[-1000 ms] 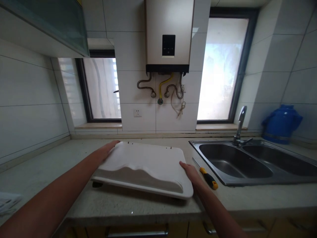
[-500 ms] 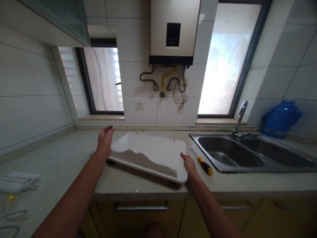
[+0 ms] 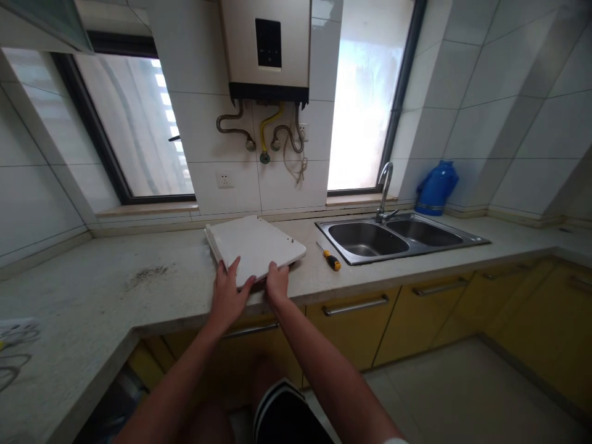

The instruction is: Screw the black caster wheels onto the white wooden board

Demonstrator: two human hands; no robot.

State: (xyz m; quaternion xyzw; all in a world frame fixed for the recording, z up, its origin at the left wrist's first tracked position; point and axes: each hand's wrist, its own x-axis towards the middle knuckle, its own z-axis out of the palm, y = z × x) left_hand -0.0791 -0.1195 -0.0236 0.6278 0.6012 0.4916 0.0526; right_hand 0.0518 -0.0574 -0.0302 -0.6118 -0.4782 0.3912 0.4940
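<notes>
A white plastic panel (image 3: 259, 250) with small dark screws or holes along its far right edge lies on the countertop, turned at an angle. My left hand (image 3: 230, 293) grips its near left corner, fingers over the left side and thumb against the front edge. Close beside it, my right hand (image 3: 277, 285) is closed on the front edge, its fingertips hidden under the panel. To the right of the panel lies a screwdriver (image 3: 331, 259) with a yellow and black handle, touched by neither hand.
A steel double sink (image 3: 337, 251) with a faucet (image 3: 385, 191) is set into the countertop (image 3: 176, 296) on the right. A blue container (image 3: 437, 188) stands behind it. Dark debris (image 3: 150, 274) is scattered left of the panel. A water heater (image 3: 268, 49) hangs above.
The panel has been turned, and its raised wavy wall no longer shows. My left hand has come from the far left to the front corner; my right hand from the right end to the front edge. My view has swung right.
</notes>
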